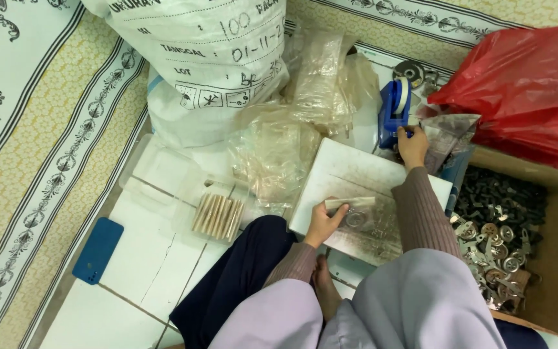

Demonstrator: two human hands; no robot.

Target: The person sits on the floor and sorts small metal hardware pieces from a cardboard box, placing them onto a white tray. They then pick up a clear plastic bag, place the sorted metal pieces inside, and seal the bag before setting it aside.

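White board (350, 174), two hands, one packet (353, 213)

Bare floor tiles (130, 258) lie open at the front left; the white sack (208, 58) and plastic bags (279, 142) block the back, the cardboard box (550, 258) the right edge.

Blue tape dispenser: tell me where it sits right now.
In the head view, the blue tape dispenser stands upper right of centre, behind the white board, beside the red plastic bag, touched by the right hand.
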